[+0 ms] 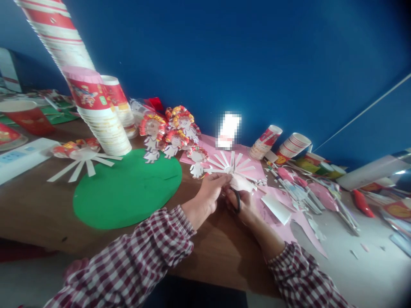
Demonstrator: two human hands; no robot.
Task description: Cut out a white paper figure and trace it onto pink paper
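My left hand pinches the middle of a paper cup cut into white fanned strips. My right hand is closed round black-handled scissors, right beside the cut cup. Both hands meet over the brown table edge, next to a pink paper sheet. Checked red-and-white sleeves cover both forearms.
A green paper disc lies left of the hands. Behind it stand tall stacks of red-and-white paper cups and several finished cup dolls. Another fanned cup lies at the left. More cups, glue sticks and scraps litter the right.
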